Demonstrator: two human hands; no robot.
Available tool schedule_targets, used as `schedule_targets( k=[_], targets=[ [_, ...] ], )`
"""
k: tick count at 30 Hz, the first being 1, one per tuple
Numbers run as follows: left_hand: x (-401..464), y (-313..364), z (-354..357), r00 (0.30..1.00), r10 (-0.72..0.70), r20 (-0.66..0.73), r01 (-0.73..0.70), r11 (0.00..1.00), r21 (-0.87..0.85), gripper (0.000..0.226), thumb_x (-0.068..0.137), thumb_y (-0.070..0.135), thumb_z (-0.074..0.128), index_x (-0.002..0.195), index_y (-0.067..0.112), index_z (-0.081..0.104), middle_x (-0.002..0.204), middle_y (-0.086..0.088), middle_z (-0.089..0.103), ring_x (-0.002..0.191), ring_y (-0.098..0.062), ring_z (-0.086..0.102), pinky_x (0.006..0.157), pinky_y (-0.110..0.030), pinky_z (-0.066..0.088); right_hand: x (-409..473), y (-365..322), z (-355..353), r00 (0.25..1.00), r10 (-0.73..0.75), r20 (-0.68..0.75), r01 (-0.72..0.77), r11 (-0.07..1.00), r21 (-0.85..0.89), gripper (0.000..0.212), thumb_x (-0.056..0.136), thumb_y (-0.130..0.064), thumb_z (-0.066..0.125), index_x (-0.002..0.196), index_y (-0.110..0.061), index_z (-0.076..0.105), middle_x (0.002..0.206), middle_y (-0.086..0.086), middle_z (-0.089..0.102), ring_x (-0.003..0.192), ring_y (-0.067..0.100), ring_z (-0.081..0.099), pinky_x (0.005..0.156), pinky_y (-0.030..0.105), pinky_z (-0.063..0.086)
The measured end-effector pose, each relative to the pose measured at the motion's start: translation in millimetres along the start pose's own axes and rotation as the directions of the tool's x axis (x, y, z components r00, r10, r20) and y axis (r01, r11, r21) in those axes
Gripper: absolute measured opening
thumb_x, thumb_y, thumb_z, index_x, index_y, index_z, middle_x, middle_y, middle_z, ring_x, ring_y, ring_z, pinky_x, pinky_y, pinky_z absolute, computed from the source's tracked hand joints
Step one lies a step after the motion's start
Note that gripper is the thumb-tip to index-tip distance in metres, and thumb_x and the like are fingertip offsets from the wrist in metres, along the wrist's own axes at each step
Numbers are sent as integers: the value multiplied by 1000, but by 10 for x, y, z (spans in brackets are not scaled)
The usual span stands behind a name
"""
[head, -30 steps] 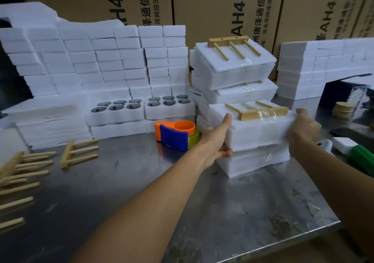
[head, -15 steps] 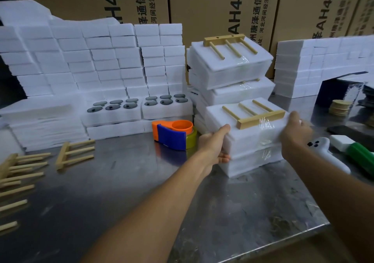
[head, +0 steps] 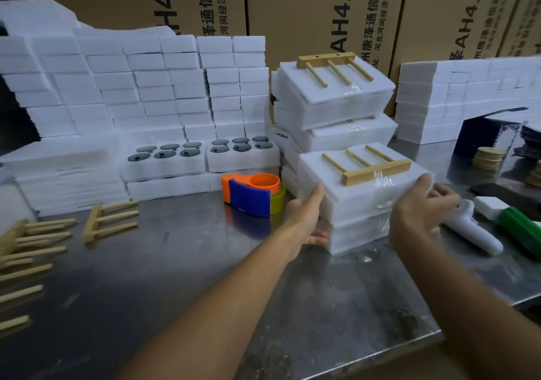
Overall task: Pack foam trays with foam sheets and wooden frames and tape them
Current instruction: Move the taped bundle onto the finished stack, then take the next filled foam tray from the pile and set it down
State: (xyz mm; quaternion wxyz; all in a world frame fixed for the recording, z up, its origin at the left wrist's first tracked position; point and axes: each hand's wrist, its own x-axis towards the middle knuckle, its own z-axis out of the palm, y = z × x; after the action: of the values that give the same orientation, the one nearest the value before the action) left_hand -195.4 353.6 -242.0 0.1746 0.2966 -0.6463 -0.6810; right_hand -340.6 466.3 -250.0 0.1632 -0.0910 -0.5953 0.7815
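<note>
Head cam, fwd/down, close over table (head: 205, 292).

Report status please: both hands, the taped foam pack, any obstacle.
Left hand and right hand grip the pack's ends. Taped foam pack, wooden frame on top, sits on another pack. Tape dispenser close at left.

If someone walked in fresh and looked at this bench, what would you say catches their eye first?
Probably the two hands, left hand and right hand, gripping a taped foam pack with a wooden frame on top, at centre right of the metal table. Next, the bright orange-and-blue tape dispenser just left of it. Behind, walls of white foam blocks stand against cardboard boxes.
</note>
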Motion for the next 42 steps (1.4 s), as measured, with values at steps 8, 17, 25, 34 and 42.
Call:
schedule_targets(
  k=[8, 17, 25, 34, 42],
  targets=[
    [-23, -375, -757, 973, 97, -211, -39, 964, 265, 23, 97, 37, 56, 92, 16, 64, 84, -5, 66, 62, -16, 65, 56, -26, 56, -908, 50, -26, 916, -336, 221, 319, 941, 108, 9, 90, -18, 55, 88, -22, 47, 85, -3, 51, 80, 17, 51, 79, 42, 49],
    [-49, -476, -1656, 880, 220, -422, 29, 861, 508, 16, 88, 23, 64, 73, 20, 67, 76, 3, 69, 80, -18, 66, 74, -26, 48, -1593, -44, 112, 503, -774, 386, 744, 614, 262, 3, 78, -7, 55, 79, -10, 55, 80, -2, 51, 75, 22, 50, 71, 42, 41],
    [-92, -709, -2246, 851, 362, -381, 195, 457, 868, 20, 85, 56, 61, 88, 37, 56, 96, 5, 50, 102, -22, 51, 84, -36, 37, -2138, 407, 429, 266, -520, 812, 571, 763, 302, 12, 80, -12, 60, 79, -22, 53, 78, -10, 55, 74, 9, 52, 66, 18, 41],
    [109, -717, -2435, 853, 401, -335, 101, 503, 858, 23, 78, 57, 68, 86, 38, 57, 80, 12, 48, 77, -12, 50, 71, -32, 37, -2420, 716, 1091, 287, 100, 953, 334, 922, -197, 11, 89, -14, 67, 87, -23, 62, 86, -5, 66, 79, 9, 64, 69, 25, 55],
    [501, -408, -2787, 730, 581, -361, 50, 481, 875, 40, 86, 26, 70, 122, 16, 57, 120, -9, 49, 114, -30, 50, 93, -41, 46, -2430, 835, 1486, 339, 120, 933, 368, 896, -249, 9, 87, -27, 66, 82, -22, 62, 77, -1, 69, 74, 15, 70, 73, 43, 62]
  ],
)
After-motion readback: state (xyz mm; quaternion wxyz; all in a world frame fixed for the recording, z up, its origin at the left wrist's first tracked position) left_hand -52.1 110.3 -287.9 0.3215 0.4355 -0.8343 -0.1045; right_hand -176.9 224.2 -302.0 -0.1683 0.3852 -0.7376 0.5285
